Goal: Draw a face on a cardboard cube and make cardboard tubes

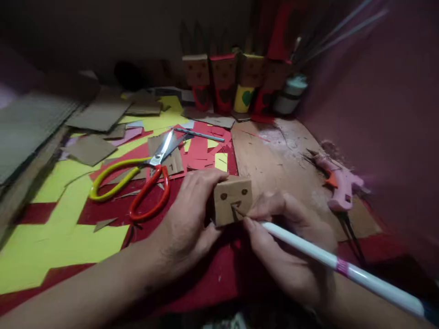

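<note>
My left hand (192,214) is closed around the left side of a small cardboard box (224,214) and holds it upright. Two dark round eyes and a dark mouth-like mark show on its front. In my right hand (288,246) is a white paintbrush (308,249) with a pink band, pinched near its front end. Its thin tip touches the mark in the middle of the box. Scissors (157,160) with one yellow and one red handle lie spread to the left of my left hand.
Yellow paper (68,237), red paper scraps and cardboard pieces (91,148) cover the left. A pink glue gun (341,185) lies at right on a wooden board (260,151). Several box-headed figures (224,75) and a whitish bottle (291,93) stand at the back. A pink wall rises on the right.
</note>
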`<action>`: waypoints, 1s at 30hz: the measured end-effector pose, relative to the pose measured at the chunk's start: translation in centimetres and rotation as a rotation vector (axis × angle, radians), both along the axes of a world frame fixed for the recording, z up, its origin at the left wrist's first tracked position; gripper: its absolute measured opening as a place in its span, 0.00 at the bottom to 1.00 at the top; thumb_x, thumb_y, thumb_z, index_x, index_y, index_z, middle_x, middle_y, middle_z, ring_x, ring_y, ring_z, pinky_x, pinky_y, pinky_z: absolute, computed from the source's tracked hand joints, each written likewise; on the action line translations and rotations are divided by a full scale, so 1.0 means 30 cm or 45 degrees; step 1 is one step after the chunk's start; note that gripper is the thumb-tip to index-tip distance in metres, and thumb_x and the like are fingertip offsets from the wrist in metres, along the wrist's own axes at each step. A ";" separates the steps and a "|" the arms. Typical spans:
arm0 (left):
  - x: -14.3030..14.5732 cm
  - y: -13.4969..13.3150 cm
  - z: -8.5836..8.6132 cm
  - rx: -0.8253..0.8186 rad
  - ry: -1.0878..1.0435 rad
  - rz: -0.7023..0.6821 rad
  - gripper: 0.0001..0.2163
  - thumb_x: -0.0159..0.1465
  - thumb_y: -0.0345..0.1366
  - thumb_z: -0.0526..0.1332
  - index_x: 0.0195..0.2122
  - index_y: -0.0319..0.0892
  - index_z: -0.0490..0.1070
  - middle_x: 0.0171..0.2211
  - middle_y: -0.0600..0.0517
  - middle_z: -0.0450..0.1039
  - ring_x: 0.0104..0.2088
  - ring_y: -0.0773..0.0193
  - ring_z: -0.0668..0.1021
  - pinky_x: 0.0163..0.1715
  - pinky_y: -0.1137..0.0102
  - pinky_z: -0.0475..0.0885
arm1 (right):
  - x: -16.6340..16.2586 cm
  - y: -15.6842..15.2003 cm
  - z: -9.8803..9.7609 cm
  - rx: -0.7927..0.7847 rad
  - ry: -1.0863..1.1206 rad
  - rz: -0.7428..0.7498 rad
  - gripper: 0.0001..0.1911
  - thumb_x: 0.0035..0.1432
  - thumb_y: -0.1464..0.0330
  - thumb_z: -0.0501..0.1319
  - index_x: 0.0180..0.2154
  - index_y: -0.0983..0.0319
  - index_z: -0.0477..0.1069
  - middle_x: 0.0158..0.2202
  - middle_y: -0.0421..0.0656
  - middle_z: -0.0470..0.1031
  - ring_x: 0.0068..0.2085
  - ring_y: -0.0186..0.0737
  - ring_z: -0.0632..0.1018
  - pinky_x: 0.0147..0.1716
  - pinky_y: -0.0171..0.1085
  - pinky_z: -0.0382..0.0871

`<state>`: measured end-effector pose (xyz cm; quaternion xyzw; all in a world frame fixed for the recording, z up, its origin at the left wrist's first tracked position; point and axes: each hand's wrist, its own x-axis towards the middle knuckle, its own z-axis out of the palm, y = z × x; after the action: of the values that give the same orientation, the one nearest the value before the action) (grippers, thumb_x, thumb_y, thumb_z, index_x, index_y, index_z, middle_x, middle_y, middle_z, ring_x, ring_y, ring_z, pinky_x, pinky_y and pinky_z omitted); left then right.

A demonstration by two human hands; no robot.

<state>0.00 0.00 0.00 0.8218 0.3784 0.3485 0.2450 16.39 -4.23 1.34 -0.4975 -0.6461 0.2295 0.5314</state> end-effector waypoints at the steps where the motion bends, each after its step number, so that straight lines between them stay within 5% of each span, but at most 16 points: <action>1: -0.002 -0.002 0.002 -0.007 0.001 0.000 0.23 0.59 0.27 0.62 0.55 0.43 0.58 0.49 0.47 0.67 0.48 0.57 0.73 0.51 0.59 0.71 | 0.003 -0.002 0.004 -0.001 0.006 0.011 0.10 0.51 0.79 0.59 0.27 0.59 0.63 0.22 0.36 0.67 0.22 0.32 0.69 0.23 0.34 0.64; 30: 0.001 -0.004 0.007 0.001 0.014 0.031 0.22 0.59 0.29 0.63 0.54 0.44 0.59 0.48 0.48 0.67 0.47 0.58 0.74 0.50 0.60 0.72 | 0.016 -0.013 0.007 -0.051 0.022 0.069 0.07 0.54 0.76 0.61 0.29 0.59 0.66 0.22 0.36 0.67 0.22 0.31 0.68 0.23 0.34 0.62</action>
<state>0.03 -0.11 0.20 0.8192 0.3896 0.3470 0.2383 16.88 -4.61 1.56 -0.4881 -0.6500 0.2610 0.5206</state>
